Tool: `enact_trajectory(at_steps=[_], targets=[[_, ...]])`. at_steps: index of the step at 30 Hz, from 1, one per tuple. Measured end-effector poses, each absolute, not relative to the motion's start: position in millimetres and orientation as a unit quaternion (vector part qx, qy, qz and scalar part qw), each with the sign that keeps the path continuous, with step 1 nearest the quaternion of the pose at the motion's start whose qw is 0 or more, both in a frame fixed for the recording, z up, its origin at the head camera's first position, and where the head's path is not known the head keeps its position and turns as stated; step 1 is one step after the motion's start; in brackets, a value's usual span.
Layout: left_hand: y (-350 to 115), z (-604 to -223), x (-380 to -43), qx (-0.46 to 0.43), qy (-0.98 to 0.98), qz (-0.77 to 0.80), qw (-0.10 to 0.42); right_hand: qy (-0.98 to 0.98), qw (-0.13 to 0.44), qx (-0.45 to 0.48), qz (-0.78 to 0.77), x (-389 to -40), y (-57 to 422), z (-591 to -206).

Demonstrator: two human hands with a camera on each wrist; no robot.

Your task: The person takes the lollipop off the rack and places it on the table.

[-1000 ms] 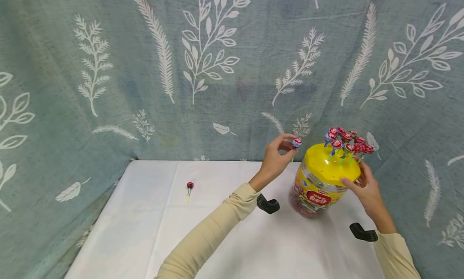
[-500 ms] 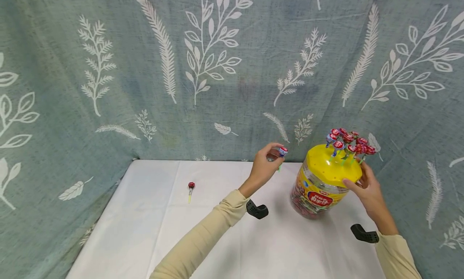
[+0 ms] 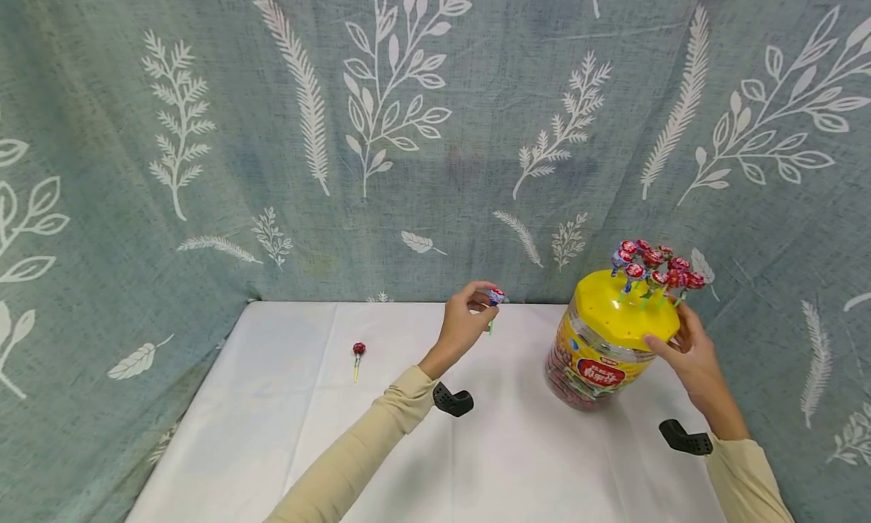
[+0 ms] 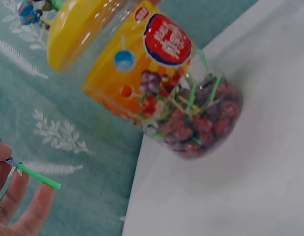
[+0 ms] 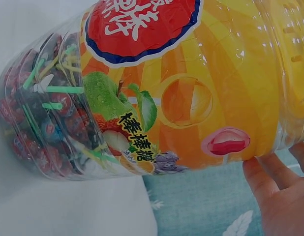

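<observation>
My left hand (image 3: 464, 328) pinches a lollipop (image 3: 497, 296) with a blue and red wrapper, upright above the far part of the table. Its green stick (image 4: 40, 176) points out past the fingers in the left wrist view. My right hand (image 3: 692, 363) grips the clear plastic candy jar (image 3: 602, 370) at the rim of its yellow lid (image 3: 602, 311), thumb in front. Fingers of the right hand (image 5: 285, 189) touch the jar's neck in the right wrist view. Several wrapped lollipops (image 3: 653, 260) stand upright in the lid; more lie inside the jar's bottom (image 4: 206, 118).
One dark red lollipop (image 3: 358, 349) with a yellow stick lies on the white-covered table (image 3: 381, 410), left of my left hand. A green-grey curtain (image 3: 435, 228) with leaf prints hangs behind the table and along both sides.
My left hand has moved left and slightly down, away from the jar, with the lollipop still pinched. The right hand and the jar have stayed in place.
</observation>
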State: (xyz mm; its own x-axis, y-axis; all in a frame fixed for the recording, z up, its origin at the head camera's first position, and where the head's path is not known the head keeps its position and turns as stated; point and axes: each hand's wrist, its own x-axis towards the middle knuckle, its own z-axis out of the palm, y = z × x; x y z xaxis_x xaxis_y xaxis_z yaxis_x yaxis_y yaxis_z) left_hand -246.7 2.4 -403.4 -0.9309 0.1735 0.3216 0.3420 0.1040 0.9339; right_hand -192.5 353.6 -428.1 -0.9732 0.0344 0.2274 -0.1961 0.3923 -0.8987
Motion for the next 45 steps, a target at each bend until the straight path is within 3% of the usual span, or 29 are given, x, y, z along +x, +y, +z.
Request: enact_trajectory(at_steps=[14,31,45], targets=[[-35.2,-467.6,-266.4,-0.084,-0.747,-0.658,0.055,-0.835,0.111,0.045,0.537,-190.0,352.6,-427.6],[-80.0,-478.3,-261.6,-0.032,-0.768,-0.638,0.04,-0.832,0.111,0.047,0.541,-191.6,353.4,-427.2],[-123.7,-512.3,-262.6,0.012,-0.781,-0.623,0.026,-0.826,0.108,0.048,0.552,-193.8,355.5,-429.5]])
